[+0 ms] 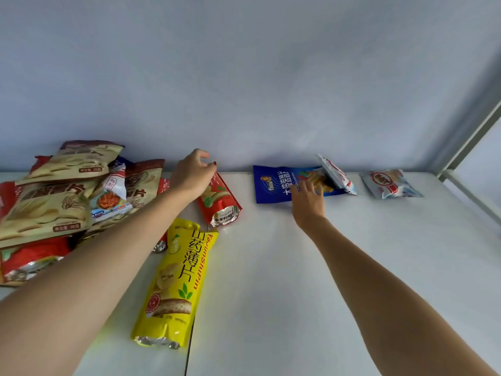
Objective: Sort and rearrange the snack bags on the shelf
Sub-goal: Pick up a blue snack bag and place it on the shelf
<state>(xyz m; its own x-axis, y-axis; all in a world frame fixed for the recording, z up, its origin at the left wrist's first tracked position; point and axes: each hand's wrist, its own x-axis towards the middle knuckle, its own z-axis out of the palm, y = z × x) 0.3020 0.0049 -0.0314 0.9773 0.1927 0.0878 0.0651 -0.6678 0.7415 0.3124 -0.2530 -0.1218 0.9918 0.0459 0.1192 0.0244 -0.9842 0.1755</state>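
My left hand (193, 173) reaches to the back of the white shelf (298, 267) and pinches the top end of a red snack bag (221, 200). My right hand (307, 198) lies with straight fingers on a blue snack bag (273, 184) that lies flat by the wall. A small white and red bag (337, 175) leans on the blue bag's right end. A silver and red bag (390, 184) lies further right. A long yellow bag (174, 283) lies in front, under my left forearm.
A heap of beige, red and other snack bags (51, 202) fills the left of the shelf. A pale blue wall (244, 90) closes the back. A white metal post (471, 142) rises at the right end.
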